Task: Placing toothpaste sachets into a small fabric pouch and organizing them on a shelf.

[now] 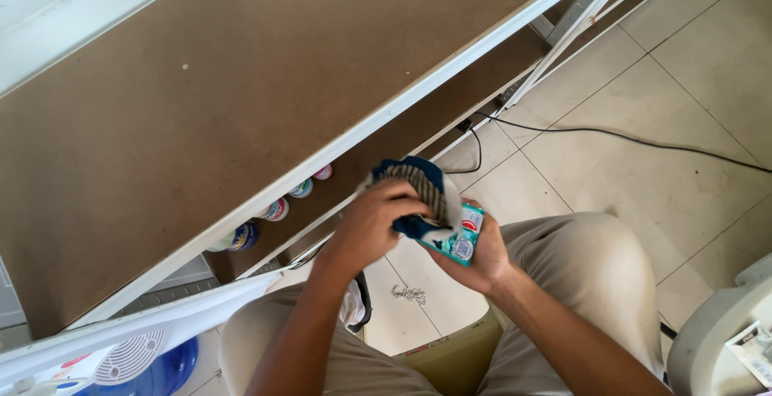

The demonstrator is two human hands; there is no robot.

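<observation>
I am seated, with both hands meeting above my knees. My left hand (371,229) grips a bundle of cloth (415,180), dark blue with a grey striped patch, and presses it down. My right hand (480,256) holds a small teal and white packet (465,238) from below, right under the cloth. The cloth covers most of the packet's upper end, and the two touch.
A long brown shelf board (201,106) with a white edge runs diagonally at upper left. Several small tubs (277,209) stand on a lower shelf. A black cable (627,135) crosses the tiled floor. A small metal chain (408,293) lies between my knees, above a cardboard box (450,356).
</observation>
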